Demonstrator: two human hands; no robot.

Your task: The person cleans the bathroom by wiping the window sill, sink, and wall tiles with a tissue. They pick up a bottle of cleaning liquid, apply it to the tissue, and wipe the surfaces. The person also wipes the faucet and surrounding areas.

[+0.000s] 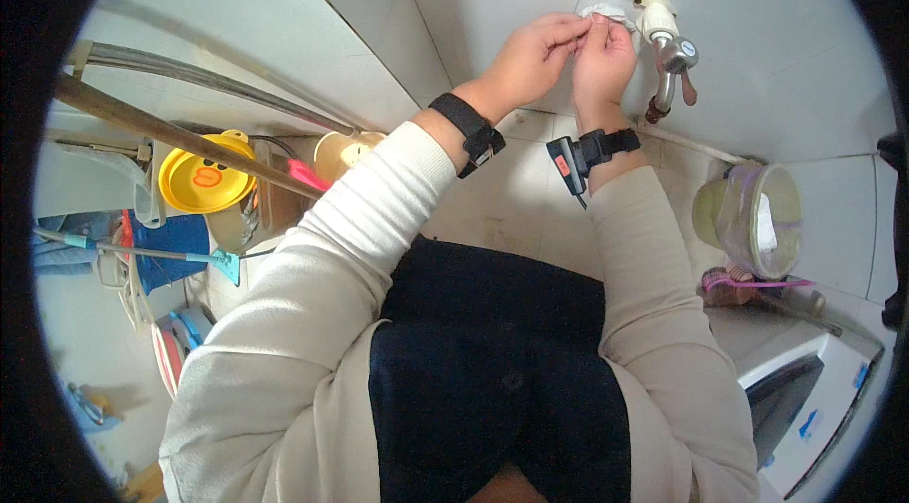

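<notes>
Both of my hands meet high up by the tiled wall, just left of a metal tap (674, 56). My left hand (532, 56) reaches in with its thumb and fingers pinched together. Close against it, my right hand (603, 63) has its fingers curled and pinched too. A small crumpled white piece, like tissue or thin plastic (606, 11), shows above the fingertips and is gripped between them. Which fingers carry it is partly hidden. The tap's spout points down beside my right hand, and its white base is fixed to the wall.
A wooden pole (180, 134) and metal rails slant across the left. Behind them are a yellow basin (204, 174), a blue bucket (175, 246) and a squeegee-like tool (225, 264). At right stand a lined waste bin (778, 219), a brush (727, 285) and a white appliance (814, 408).
</notes>
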